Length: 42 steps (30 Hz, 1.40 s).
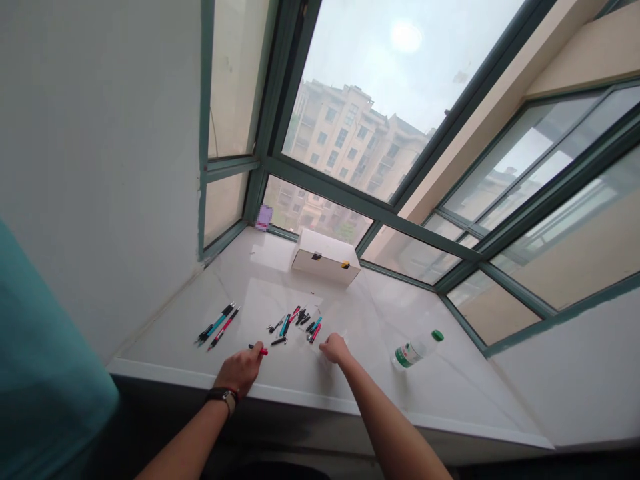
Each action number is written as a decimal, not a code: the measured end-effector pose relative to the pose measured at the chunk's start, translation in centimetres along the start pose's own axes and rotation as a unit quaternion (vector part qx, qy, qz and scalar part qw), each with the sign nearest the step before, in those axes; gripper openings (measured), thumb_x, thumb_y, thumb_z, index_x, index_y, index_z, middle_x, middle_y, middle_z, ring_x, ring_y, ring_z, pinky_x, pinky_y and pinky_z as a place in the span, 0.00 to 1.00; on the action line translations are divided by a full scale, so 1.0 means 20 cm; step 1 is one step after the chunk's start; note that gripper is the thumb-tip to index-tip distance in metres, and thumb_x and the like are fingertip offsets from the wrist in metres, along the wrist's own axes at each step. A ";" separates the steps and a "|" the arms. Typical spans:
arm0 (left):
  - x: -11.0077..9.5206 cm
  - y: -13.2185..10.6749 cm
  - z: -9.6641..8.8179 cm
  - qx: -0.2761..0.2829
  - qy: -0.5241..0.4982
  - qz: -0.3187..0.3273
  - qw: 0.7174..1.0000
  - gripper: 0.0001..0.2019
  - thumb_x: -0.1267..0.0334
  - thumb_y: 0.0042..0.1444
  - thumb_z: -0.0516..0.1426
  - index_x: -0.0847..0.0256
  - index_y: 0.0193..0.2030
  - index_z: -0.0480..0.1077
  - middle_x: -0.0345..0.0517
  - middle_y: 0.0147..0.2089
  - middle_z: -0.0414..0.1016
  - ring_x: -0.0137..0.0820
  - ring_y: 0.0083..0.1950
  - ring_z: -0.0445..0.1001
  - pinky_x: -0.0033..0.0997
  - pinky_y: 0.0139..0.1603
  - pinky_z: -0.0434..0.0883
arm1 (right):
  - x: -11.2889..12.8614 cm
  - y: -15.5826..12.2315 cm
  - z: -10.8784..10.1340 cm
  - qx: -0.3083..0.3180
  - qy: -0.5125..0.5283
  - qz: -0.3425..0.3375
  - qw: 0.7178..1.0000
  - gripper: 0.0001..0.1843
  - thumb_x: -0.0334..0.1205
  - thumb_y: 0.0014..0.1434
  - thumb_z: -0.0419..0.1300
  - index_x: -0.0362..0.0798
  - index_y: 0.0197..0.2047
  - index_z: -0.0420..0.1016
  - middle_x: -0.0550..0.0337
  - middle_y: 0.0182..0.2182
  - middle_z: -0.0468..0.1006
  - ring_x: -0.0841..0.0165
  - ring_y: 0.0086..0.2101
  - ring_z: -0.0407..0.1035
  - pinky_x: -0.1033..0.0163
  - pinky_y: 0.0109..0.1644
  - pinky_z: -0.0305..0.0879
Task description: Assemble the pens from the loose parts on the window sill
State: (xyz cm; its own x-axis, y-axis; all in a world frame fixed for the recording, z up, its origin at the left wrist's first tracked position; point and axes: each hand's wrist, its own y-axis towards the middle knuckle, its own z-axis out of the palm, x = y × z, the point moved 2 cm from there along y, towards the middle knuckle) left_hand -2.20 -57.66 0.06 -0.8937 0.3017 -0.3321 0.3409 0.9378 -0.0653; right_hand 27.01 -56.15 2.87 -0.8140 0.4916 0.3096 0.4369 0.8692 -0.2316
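Observation:
My left hand (242,369), with a dark watch on its wrist, rests on the white window ledge (280,387) with its fingers closed round a red pen (260,350) whose tip sticks out past the fingers. My right hand (334,348) lies beside it with its fingers curled, just below a loose pile of pen parts (296,323) in red, teal and black. What the right fingers hold, if anything, is too small to see. Three whole pens (218,325) lie side by side to the left of the pile.
A white box (325,257) stands at the back of the ledge by the window. A clear plastic bottle with a green cap (416,349) lies on its side at the right. A teal sleeve (45,373) fills the left edge. Window frames surround the ledge.

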 end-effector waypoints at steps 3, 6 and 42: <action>-0.01 -0.01 -0.02 0.001 0.003 -0.008 1.000 0.19 0.56 0.66 0.37 0.54 0.53 0.64 0.49 0.36 0.76 0.39 0.38 0.76 0.35 0.37 0.67 | 0.09 -0.11 -0.03 0.002 0.137 -0.047 0.989 0.10 0.37 0.48 0.58 0.46 0.18 0.65 0.58 0.17 0.71 0.66 0.26 0.72 0.67 0.28 0.64; -0.03 -0.02 -0.06 0.008 0.004 -0.026 1.000 0.19 0.55 0.66 0.38 0.54 0.53 0.64 0.50 0.38 0.77 0.38 0.38 0.76 0.34 0.38 0.67 | 0.22 -0.28 -0.03 0.006 0.388 -0.071 0.919 0.09 0.42 0.51 0.57 0.45 0.27 0.69 0.61 0.20 0.71 0.71 0.22 0.68 0.69 0.23 0.65; -0.02 -0.02 -0.03 -0.025 0.023 -0.009 0.999 0.19 0.53 0.66 0.37 0.54 0.49 0.64 0.48 0.34 0.77 0.41 0.35 0.77 0.33 0.33 0.66 | 0.29 -0.64 0.29 -0.081 0.366 -0.209 0.903 0.14 0.41 0.53 0.61 0.47 0.43 0.71 0.66 0.25 0.71 0.73 0.24 0.65 0.67 0.31 0.64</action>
State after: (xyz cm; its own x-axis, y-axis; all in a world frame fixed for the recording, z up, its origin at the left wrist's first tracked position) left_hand -2.14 -57.97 0.79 -0.9122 0.2916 -0.2879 0.3113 0.9500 -0.0239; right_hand 14.54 -64.82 2.28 -0.4759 -0.0293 0.8790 0.2491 0.9540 0.1667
